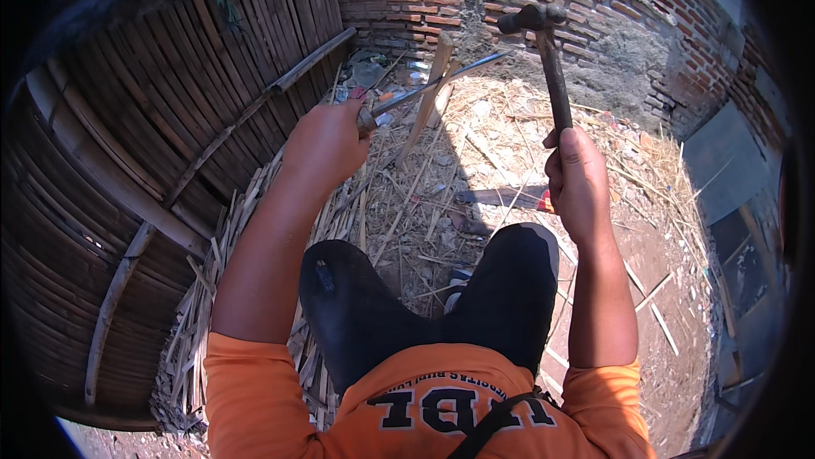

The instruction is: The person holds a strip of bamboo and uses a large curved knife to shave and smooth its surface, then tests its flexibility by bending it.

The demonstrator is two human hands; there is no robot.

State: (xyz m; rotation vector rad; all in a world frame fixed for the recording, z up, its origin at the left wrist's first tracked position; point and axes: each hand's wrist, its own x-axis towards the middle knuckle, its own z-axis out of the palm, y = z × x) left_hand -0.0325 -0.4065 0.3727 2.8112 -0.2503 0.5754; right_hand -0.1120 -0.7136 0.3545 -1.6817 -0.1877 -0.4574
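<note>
My right hand (579, 177) grips the dark handle of a hammer (543, 43), raised with its black head up near the brick wall. A long knife (441, 81) is in my left hand (327, 140), held by its handle; the thin metal blade points up and right. The blade lies across an upright bamboo stake (433, 90) standing among the straw. My knees in dark trousers (356, 306) are bent below the hands.
A woven bamboo panel (153, 170) with cross battens leans on the left. Split bamboo strips (212, 289) lie beside it. Straw and debris cover the ground ahead. A red brick wall (594, 0) closes the far side. Dark boards (739, 230) stand right.
</note>
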